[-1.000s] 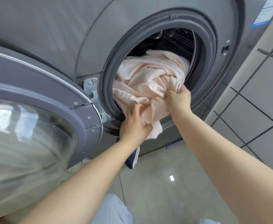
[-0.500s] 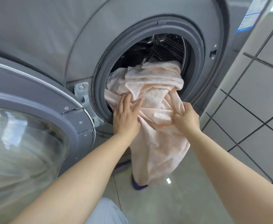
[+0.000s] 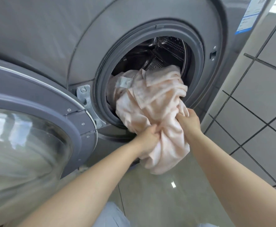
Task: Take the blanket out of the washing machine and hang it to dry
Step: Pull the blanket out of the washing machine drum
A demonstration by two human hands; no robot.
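Note:
A pale pink blanket (image 3: 152, 99) spills out of the round opening of the grey washing machine (image 3: 99, 82). Part of it still lies inside the drum and a bunched fold hangs down in front of the machine, above the floor. My left hand (image 3: 148, 138) grips a bunch of the fabric just below the opening's lower rim. My right hand (image 3: 189, 120) grips the blanket at its right side, close to the rim. A white care label shows on the blanket near the top left of the opening.
The machine's door (image 3: 36, 128), with its glass bowl, stands swung open at the left, close to my left arm. A grey tiled wall (image 3: 256, 95) rises right of the machine. Below is a glossy floor (image 3: 166, 194).
More of the blanket has come out of the drum, and the drum's upper part now shows bare. Both hands moved down and toward me, and the left hand went from flat to gripping the fabric.

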